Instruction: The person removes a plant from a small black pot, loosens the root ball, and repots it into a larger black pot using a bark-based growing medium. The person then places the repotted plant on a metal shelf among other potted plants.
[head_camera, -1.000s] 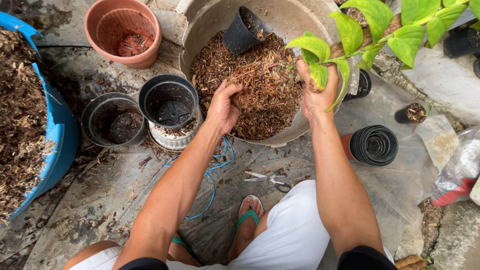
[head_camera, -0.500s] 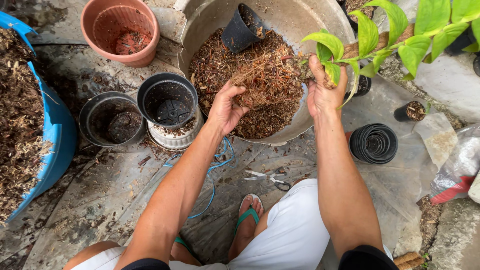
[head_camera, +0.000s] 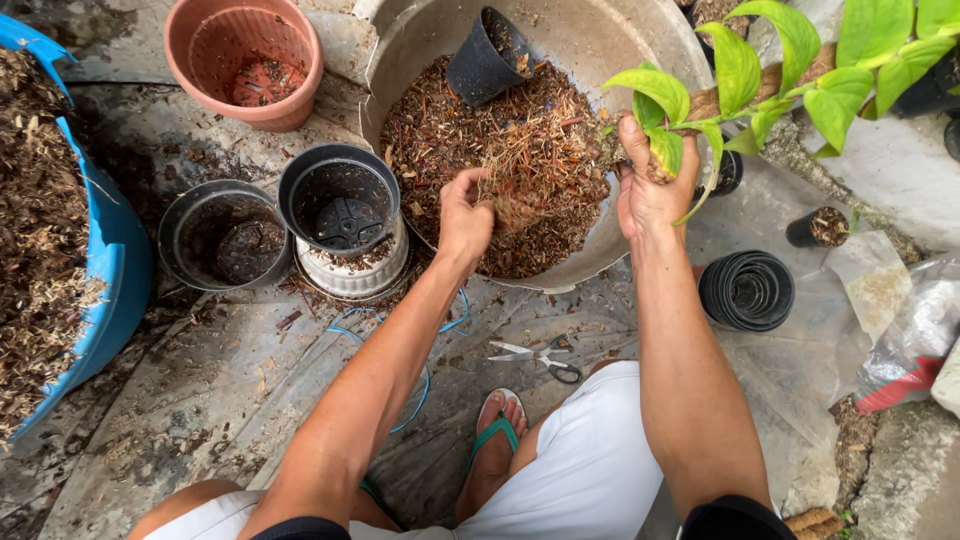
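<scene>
Basin (head_camera: 590, 30), grey and round, fills the upper middle of the frame, holding brown shredded mulch and a tipped black pot (head_camera: 487, 55). A blue tub (head_camera: 118, 260) of the same mulch sits at the left edge. The plant (head_camera: 760, 80) lies nearly level across the upper right, leaves toward the right edge and its root clump (head_camera: 530, 165) hanging over the basin. The right hand (head_camera: 650, 185) is clamped around the stem; the left hand (head_camera: 466, 215), fingers curled together on the roots' lower left, is the nearer to them. Scissors (head_camera: 540, 356) lie below.
</scene>
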